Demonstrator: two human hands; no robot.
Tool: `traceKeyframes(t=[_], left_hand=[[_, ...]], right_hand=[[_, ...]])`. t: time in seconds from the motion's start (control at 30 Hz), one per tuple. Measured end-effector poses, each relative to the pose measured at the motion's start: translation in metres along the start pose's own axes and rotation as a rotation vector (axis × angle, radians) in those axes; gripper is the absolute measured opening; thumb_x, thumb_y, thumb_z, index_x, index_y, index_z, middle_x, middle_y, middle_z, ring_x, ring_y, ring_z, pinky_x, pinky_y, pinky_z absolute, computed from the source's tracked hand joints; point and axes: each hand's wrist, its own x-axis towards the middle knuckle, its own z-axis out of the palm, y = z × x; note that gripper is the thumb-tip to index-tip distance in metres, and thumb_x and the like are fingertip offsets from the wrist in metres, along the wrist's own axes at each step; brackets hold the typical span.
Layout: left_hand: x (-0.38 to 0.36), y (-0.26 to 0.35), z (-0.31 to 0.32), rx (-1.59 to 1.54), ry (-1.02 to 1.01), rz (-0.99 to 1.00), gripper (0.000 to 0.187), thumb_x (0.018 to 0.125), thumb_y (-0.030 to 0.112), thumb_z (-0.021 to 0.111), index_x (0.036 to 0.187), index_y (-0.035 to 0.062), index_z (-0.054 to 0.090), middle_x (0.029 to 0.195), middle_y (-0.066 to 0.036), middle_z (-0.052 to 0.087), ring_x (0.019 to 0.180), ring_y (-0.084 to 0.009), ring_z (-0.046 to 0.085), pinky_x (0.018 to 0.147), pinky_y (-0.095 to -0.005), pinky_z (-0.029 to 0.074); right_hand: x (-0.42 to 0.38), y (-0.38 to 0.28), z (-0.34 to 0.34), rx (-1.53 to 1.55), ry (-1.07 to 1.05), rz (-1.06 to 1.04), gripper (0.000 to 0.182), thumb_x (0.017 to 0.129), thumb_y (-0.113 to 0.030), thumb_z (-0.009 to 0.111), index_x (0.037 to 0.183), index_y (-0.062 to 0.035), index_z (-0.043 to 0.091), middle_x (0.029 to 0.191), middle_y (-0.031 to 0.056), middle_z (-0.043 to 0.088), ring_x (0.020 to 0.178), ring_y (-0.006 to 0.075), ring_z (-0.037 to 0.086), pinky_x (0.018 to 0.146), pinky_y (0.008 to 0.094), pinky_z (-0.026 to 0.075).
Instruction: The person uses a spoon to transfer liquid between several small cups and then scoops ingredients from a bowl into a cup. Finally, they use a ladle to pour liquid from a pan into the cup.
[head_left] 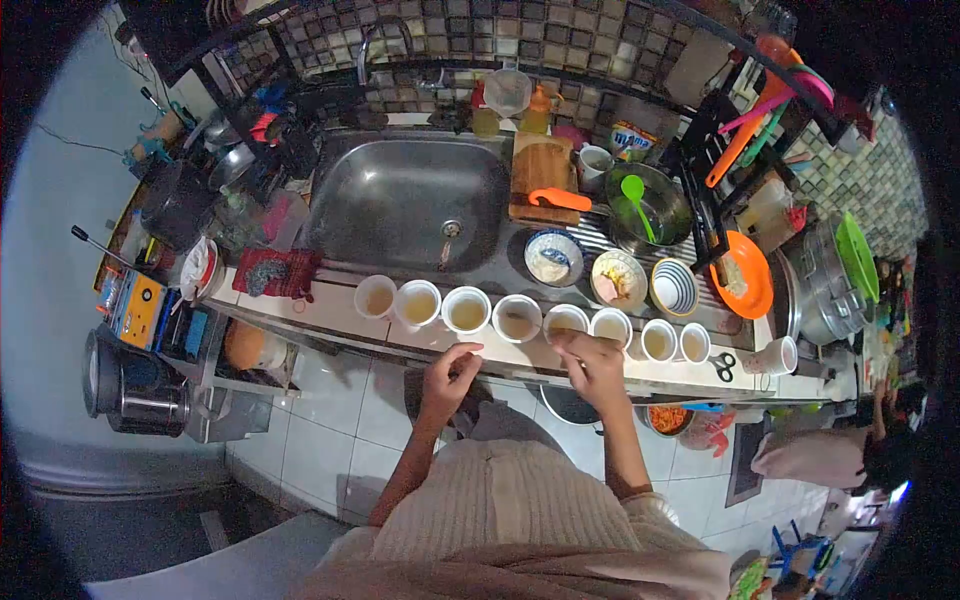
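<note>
Several white cups with pale yellowish liquid stand in a row along the counter's front edge. My right hand (594, 368) reaches over the near rim of one cup (567, 317), its fingers pinched together; whatever they hold, if anything, is hidden. A neighbouring cup (611, 325) stands just right of these fingers. My left hand (452, 382) is just in front of another cup (467, 310), its fingers loosely bent, with a gap between thumb and forefinger and nothing visible in them. Between the hands is a cup (517, 318) with darker contents.
Behind the cups lie a steel sink (400, 200), a wooden board (540, 175) with an orange-handled tool (560, 199), small bowls (619, 279) and a pot (665, 215) with a green spoon (637, 200). Black scissors (724, 366) and a tilted cup (778, 357) are at the right.
</note>
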Motion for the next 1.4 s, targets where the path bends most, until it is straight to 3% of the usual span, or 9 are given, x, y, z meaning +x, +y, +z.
traceKeyframes(t=[0.03,0.1,0.2,0.3,0.6,0.93,1.4], left_hand=[[0.001,-0.001,0.006,0.000,0.000,-0.002,0.018,0.085,0.015,0.054,0.101,0.0066,0.056,0.080,0.000,0.060,0.065,-0.0063,0.053,0.055,-0.0208,0.041],[0.005,-0.003,0.017,-0.386,-0.054,-0.316,0.017,0.086,0.018,0.054,0.099,0.0070,0.056,0.079,0.002,0.058,0.060,-0.0033,0.049,0.050,-0.0180,0.036],[0.012,0.005,0.025,-0.552,-0.148,-0.486,0.015,0.087,0.021,0.054,0.094,0.0082,0.056,0.077,0.004,0.054,0.055,-0.0006,0.041,0.044,-0.0152,0.029],[0.018,0.003,0.040,-0.768,-0.108,-0.561,0.012,0.086,0.021,0.054,0.088,0.0093,0.055,0.073,0.005,0.051,0.052,0.0005,0.033,0.041,-0.0148,0.021],[0.022,-0.004,0.053,-0.761,-0.021,-0.434,0.011,0.086,0.019,0.055,0.082,0.0093,0.052,0.071,0.005,0.049,0.050,0.0015,0.031,0.040,-0.0145,0.021],[0.022,-0.002,0.053,-0.763,-0.010,-0.464,0.011,0.085,0.018,0.055,0.080,0.0096,0.052,0.069,0.005,0.047,0.048,0.0014,0.030,0.040,-0.0144,0.020],[0.024,-0.001,0.051,-0.710,-0.035,-0.458,0.012,0.085,0.019,0.055,0.079,0.0094,0.052,0.068,0.005,0.046,0.049,0.0013,0.030,0.040,-0.0144,0.019]], right_hand=[[0.002,0.001,0.002,0.001,-0.002,0.001,0.007,0.070,-0.002,0.063,0.077,-0.0022,0.061,0.079,0.0102,0.064,0.061,0.0201,0.062,0.054,0.0271,0.048],[0.005,0.001,0.007,-0.077,-0.112,-0.006,0.007,0.071,-0.006,0.064,0.077,-0.0039,0.061,0.078,0.0087,0.063,0.065,0.0215,0.062,0.054,0.0281,0.048],[0.005,0.010,0.015,-0.129,-0.168,-0.008,0.008,0.073,-0.011,0.064,0.078,-0.0061,0.062,0.078,0.0075,0.064,0.063,0.0220,0.062,0.054,0.0300,0.048],[0.007,0.018,0.024,-0.158,-0.195,-0.004,0.009,0.075,-0.016,0.062,0.081,-0.0091,0.063,0.075,0.0072,0.064,0.062,0.0222,0.062,0.053,0.0308,0.048],[0.018,0.021,0.017,-0.258,-0.518,0.059,0.017,0.077,-0.022,0.059,0.090,-0.0123,0.065,0.074,0.0114,0.063,0.060,0.0287,0.059,0.055,0.0363,0.047],[0.030,0.020,0.010,-0.250,-0.428,0.116,0.016,0.080,-0.021,0.055,0.089,-0.0120,0.065,0.070,0.0136,0.062,0.061,0.0313,0.059,0.056,0.0391,0.046],[0.039,0.015,0.015,-0.254,-0.561,0.113,0.020,0.081,-0.028,0.054,0.085,-0.0118,0.066,0.067,0.0154,0.060,0.060,0.0334,0.058,0.056,0.0412,0.046]])
